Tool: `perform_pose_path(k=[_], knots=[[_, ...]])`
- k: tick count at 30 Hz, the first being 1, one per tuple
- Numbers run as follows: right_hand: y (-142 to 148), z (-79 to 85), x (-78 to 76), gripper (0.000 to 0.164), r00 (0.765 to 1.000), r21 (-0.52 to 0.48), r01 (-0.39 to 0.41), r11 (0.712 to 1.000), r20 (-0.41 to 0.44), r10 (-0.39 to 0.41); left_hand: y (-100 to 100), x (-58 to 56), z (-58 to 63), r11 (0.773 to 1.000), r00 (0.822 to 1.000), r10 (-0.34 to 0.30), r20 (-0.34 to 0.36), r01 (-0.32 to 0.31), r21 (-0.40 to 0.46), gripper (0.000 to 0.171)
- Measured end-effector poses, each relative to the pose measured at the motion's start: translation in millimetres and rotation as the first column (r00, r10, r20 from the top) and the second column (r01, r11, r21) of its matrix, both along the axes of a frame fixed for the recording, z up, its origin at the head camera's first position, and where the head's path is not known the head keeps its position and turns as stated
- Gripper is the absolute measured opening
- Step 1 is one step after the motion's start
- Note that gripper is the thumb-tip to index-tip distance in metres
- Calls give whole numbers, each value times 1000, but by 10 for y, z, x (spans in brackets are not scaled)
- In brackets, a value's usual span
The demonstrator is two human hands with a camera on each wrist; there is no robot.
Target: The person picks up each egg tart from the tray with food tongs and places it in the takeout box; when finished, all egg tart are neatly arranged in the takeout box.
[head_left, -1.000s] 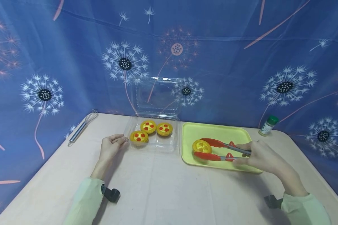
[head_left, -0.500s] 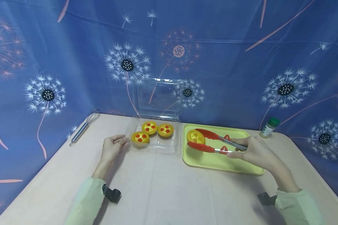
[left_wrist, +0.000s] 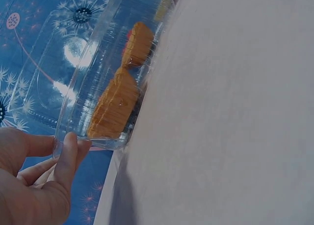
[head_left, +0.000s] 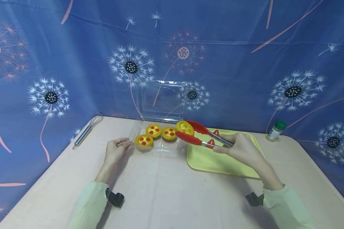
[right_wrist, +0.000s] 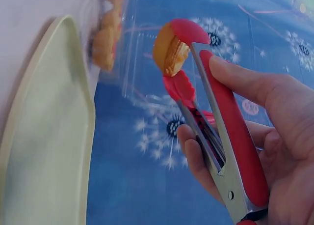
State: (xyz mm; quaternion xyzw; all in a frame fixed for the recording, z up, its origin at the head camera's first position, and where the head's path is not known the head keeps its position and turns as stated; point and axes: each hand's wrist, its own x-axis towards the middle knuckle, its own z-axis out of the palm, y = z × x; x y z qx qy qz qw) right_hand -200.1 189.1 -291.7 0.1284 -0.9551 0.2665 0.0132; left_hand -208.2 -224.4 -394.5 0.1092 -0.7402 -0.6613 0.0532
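Observation:
My left hand [head_left: 114, 153] pinches the left edge of a clear plastic clamshell container [left_wrist: 81, 95] between thumb and fingers. Its lid [head_left: 164, 100] stands up at the back. Inside lie three egg tarts with red dots on top, the left one [head_left: 144, 140], the rear one [head_left: 153, 130] and the right one [head_left: 169, 133]. My right hand [head_left: 242, 150] grips red-tipped tongs [right_wrist: 235, 141], and their tips clasp a plain yellow egg tart [head_left: 185, 127]. This tart hangs over the container's right side, close to the right dotted tart.
The yellow tray [head_left: 218, 160] lies right of the container, partly under my right hand and the tongs. A whisk [head_left: 87, 132] rests at the table's left edge. A green-capped shaker bottle [head_left: 276, 130] stands at the back right. Behind the table hangs a blue dandelion cloth [head_left: 232, 79].
My right hand has lifted the plain tart off the tray in the tongs and carried it left to the container's right side. My left hand stays at the container's edge.

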Motion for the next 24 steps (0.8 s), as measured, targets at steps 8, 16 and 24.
perform_pose_path(k=[8,16,24], knots=[[-299,-34,-102,63,994,-90,-58,994,82,66,2,-14,-8,1000,1000,23,0,-23,20,37],[-445,-116,-162,35,984,-90,-124,988,114,134,72,-54,-48,999,1000,14,-12,-14,34,35],[-607,-148,-278,27,967,-76,-187,979,159,197,25,-17,-22,999,999,34,8,-34,26,37]])
